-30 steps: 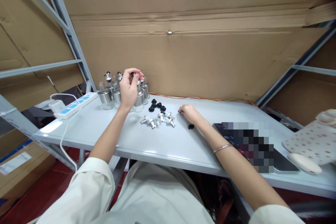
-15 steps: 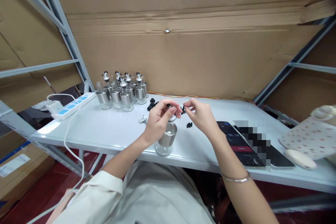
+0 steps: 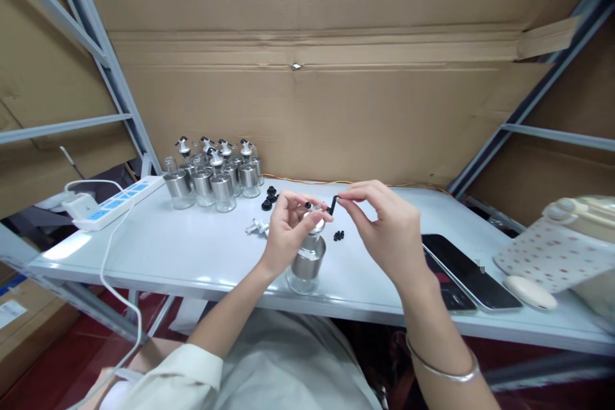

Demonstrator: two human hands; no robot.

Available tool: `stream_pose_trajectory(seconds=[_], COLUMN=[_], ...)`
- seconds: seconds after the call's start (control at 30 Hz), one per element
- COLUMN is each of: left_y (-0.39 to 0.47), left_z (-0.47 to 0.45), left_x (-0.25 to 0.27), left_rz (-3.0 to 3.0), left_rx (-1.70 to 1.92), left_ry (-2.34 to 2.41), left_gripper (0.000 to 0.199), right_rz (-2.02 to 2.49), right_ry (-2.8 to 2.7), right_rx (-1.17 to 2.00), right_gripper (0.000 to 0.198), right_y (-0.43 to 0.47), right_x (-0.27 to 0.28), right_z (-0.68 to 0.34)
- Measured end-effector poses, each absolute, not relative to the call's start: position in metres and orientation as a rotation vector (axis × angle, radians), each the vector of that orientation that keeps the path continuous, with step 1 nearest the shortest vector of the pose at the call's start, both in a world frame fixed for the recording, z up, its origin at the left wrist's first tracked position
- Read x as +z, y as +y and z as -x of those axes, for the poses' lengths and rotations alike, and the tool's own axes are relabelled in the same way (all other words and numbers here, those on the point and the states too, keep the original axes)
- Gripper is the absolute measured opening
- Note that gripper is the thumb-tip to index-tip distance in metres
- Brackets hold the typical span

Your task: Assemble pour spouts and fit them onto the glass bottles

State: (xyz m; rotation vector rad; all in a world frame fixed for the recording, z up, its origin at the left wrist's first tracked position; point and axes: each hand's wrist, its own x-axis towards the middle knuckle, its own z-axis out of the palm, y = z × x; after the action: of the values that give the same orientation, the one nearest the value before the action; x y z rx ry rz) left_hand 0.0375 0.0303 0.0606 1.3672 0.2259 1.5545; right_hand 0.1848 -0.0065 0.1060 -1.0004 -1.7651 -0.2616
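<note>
1 metal-banded bottle (image 3: 308, 264) stands near the right hand's (image 3: 388, 225) bent black piece (image 3: 333, 204).

Fairly bright, even light, seemingly from above, falls on the tabletop (image 3: 202, 243) and cardboard (image 3: 336, 115), leaving a white glare patch at the tabletop's left end, small glints near its front edge and shine on the bottles (image 3: 222, 189), while the floor (image 3: 72, 359) lies dim. Wide-angle distortion stretches the edges, and the top right corner darkens to black. Fine detail around the fingers (image 3: 360, 191) is soft, and tiny pixel blocks mark the phone (image 3: 461, 262).
</note>
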Motion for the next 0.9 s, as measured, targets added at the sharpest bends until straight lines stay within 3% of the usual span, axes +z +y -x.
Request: stream_pose_trajectory(seconds=[0.37,0.5,0.7,0.9], left_y=[0.031,0.031,0.035,0.036], left_z=[-0.043,-0.045,-0.047,-0.049], left_x=[0.057,0.056,0.052,0.044], left_rz=[-1.360,-1.351,-1.408,-1.437], left_rx=[1.599,1.651,1.645,1.639], left_ry=[0.238,0.232,0.154,0.168], left_gripper=[0.030,0.034,0.041,0.042], right_rz=[0.798,0.734,0.729,0.770], right_ry=[-1.768,-1.661,-1.733,-1.859], right_rx=[0.257,0.493,0.468,0.227], right_gripper=[0.005,0.017,0.014,0.008], right_y=[0.006,0.014,0.011,0.006], right_x=[0.117,0.118,0.122,0.131], right_z=[-0.176,-0.169,-0.173,-0.177])
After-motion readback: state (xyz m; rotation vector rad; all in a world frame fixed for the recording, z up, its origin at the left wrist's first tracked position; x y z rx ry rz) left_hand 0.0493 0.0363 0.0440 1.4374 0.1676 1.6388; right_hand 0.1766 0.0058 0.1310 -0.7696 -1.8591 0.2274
